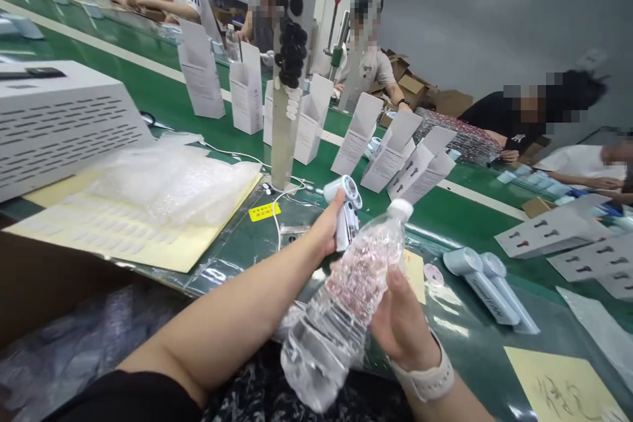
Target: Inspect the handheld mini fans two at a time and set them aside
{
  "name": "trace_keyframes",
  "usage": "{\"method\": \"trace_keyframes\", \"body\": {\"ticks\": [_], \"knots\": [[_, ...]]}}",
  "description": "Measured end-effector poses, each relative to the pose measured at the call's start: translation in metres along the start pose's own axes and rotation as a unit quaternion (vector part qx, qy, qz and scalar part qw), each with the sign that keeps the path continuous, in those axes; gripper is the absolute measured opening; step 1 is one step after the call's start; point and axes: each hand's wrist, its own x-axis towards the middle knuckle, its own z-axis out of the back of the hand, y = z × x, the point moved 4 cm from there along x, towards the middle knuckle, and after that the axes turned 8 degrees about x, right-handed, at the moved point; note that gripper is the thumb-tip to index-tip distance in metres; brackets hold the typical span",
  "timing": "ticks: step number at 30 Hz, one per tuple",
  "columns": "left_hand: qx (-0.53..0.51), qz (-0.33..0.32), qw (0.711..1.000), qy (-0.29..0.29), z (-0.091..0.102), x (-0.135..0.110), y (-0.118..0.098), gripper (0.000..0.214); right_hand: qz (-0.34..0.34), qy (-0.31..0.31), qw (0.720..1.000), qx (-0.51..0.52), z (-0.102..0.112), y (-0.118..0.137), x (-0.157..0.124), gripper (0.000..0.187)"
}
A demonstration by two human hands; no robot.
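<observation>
My right hand (403, 316), with a white watch strap at the wrist, is wrapped round a clear plastic water bottle (341, 303). The bottle is tilted, its white cap up and to the right, and it covers part of the bench. Further off, my left hand (329, 224) is closed on pale-blue handheld fans (342, 190); two round heads show, and their handles are partly behind my fingers and the bottle. To the right, two more pale-blue fans (487, 287) lie side by side on the green bench, with lettering on one handle.
Open white boxes (200, 79) stand in a row along the green conveyor belt (475, 191). A grey post (283, 145) rises from the bench. On the left are a white vented machine (64, 125) and plastic bags (173, 178) on yellow sheets. Several people work across the belt.
</observation>
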Motion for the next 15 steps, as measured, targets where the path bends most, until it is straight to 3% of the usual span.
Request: {"method": "trace_keyframes", "body": {"ticks": [3, 5, 9, 15], "knots": [[0.049, -0.012, 0.998, -0.037, -0.001, -0.005, -0.003, 0.054, -0.077, -0.061, 0.993, 0.067, 0.042, -0.021, -0.03, 0.056], [0.076, -0.022, 0.995, -0.053, -0.003, -0.008, -0.005, 0.055, -0.132, -0.06, 0.983, 0.115, 0.054, -0.028, -0.043, 0.059], [0.097, -0.027, 0.993, -0.057, -0.006, -0.01, -0.004, 0.055, -0.221, -0.032, 0.952, 0.208, 0.059, -0.025, -0.057, 0.063], [0.111, -0.036, 0.992, -0.053, -0.004, -0.01, -0.005, 0.052, -0.212, -0.012, 0.947, 0.24, 0.067, -0.015, -0.059, 0.057]]}}
